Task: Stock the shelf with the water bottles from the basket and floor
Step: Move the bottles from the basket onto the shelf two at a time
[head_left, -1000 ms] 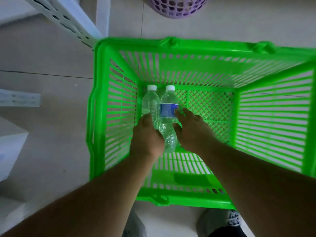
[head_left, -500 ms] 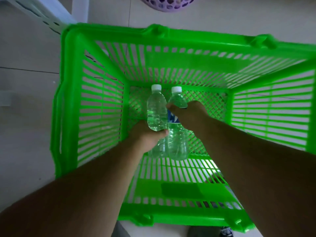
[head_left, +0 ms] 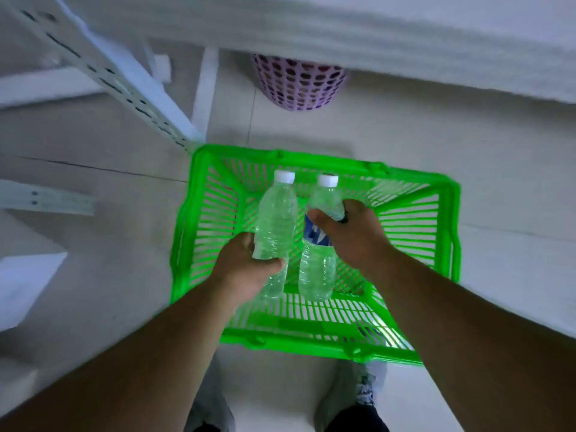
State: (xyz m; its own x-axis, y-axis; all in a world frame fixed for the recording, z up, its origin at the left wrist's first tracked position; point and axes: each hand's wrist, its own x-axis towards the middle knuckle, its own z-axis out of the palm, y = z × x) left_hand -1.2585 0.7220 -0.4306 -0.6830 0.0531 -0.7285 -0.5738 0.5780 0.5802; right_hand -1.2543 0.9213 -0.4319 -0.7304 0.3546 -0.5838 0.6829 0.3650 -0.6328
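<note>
Above the green basket (head_left: 448, 232), each hand (head_left: 246, 269) (head_left: 355, 235) grips a bottle (head_left: 276, 222) (head_left: 318, 269).

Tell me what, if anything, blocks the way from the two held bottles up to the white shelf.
Nothing visible does. The left hand grips the unlabelled bottle and the right hand grips the blue-labelled bottle, both over the green basket. Only open floor lies before the shelf edge; the purple basket sits beneath it.
</note>
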